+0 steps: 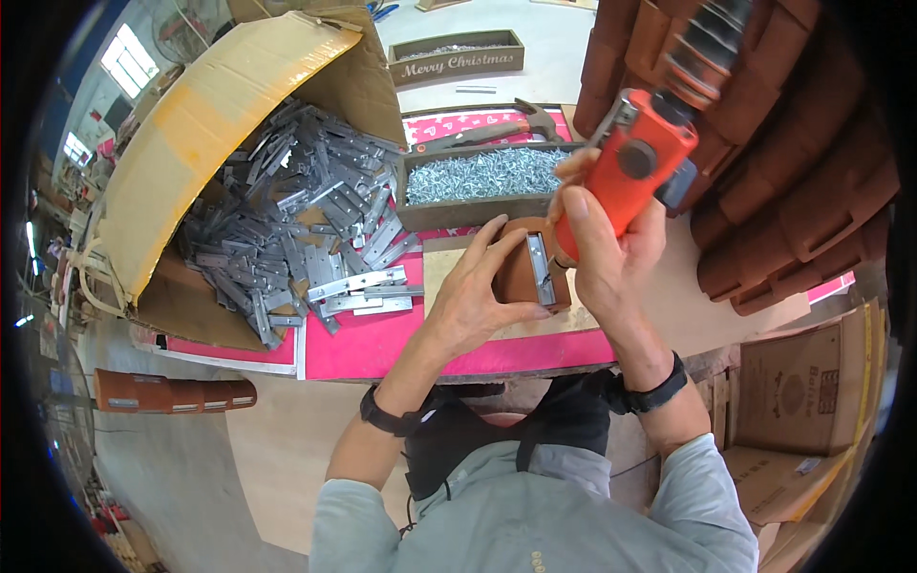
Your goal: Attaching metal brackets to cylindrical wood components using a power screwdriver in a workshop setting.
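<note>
My left hand [466, 298] is closed around a small reddish-brown pot [510, 279], its fingers over the top and the thumb along the near side. Across the pot lies a narrow silver metal strip [537, 260] with holes. In my right hand [619, 260] is a red power screwdriver [626, 158], tilted with its lower end toward the strip. A black coiled piece rises from its upper end. My fingers partly hide the tip, so I cannot tell whether it touches the strip. Just beyond the pot stands a wooden tray [413, 208] full of small silver screws.
A tipped cardboard box [191, 153] spills silver metal strips [325, 205] at the left. A hammer [487, 132] lies behind the screw tray, with another wooden tray [458, 65] farther back. Nested brown pots [793, 210] crowd the right; cardboard cartons [793, 401] stand below them.
</note>
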The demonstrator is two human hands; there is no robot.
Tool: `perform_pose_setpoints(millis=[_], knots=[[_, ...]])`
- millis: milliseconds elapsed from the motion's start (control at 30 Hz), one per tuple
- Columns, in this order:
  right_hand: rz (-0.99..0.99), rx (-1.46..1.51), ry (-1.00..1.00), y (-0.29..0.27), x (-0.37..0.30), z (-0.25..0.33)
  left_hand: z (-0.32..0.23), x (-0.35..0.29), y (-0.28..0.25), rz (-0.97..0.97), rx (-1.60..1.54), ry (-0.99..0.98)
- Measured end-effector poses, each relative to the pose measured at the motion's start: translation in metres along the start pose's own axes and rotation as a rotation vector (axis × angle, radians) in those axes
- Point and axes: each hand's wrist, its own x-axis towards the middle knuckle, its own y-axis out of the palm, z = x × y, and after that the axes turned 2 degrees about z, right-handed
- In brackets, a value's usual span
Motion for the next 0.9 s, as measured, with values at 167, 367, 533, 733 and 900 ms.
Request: perform_pose_setpoints(millis=[167,367,533,733,900], knots=[[0.044,-0.05,-0.027,0.014,0.016,0.007,0.004,0.0,0.0,0.009,-0.011,-0.002],[-0.003,0.0,-0.014,0.01,0.01,0.004,-0.003,0.0,0.001,-0.02,-0.069,-0.036],[-0.044,-0.019,-0.04,0.006,0.004,-0.002,0.001,0.001,0.0,-0.018,-0.024,-0.023],[-0.072,-0.11,-0.081,0.001,-0.003,-0.008,0.001,0.001,-0.001,-0.01,-0.034,-0.031],[0.072,-0.064,-0.155,-0.001,-0.002,-0.011,0.003,0.001,0.001,-0.002,0.005,0.011]])
